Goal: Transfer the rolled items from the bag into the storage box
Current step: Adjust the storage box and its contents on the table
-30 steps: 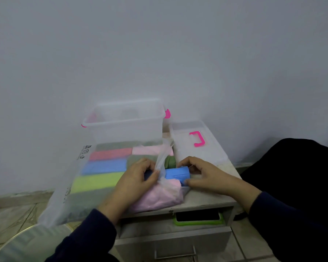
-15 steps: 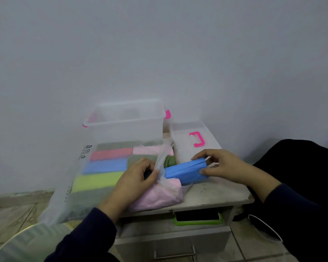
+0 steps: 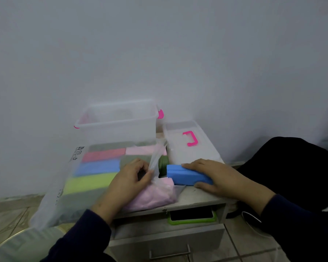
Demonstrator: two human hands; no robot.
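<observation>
Right hand [image 3: 222, 175] grasps the blue roll [image 3: 187, 175] from above, fingers curled over its far edge and thumb along its near side, with the roll lying on the table [image 3: 201, 196] just outside the mouth of the bag [image 3: 51, 201]. Left hand [image 3: 130, 179], just left of the blue roll, pinches the bunched plastic at the bag's opening between thumb and fingers. Inside the bag, to the left of that hand, lie more rolled items side by side: a red roll [image 3: 103, 154], a second blue roll [image 3: 97, 167] and a lime-green roll [image 3: 87, 183], with grey-green ones among them. A pale pink roll [image 3: 151, 195] sits under and just in front of the left hand, and a dark green roll [image 3: 163, 164] shows between the 2 hands. Beyond the left hand stands the clear storage box [image 3: 119, 125] with pink latches. Beyond the right hand lies its lid [image 3: 189, 148], flat on the table, with a pink handle [image 3: 191, 138]. Below the table edge, a dark device in a green case [image 3: 191, 216] sits in a slot above a drawer [image 3: 169, 242].
</observation>
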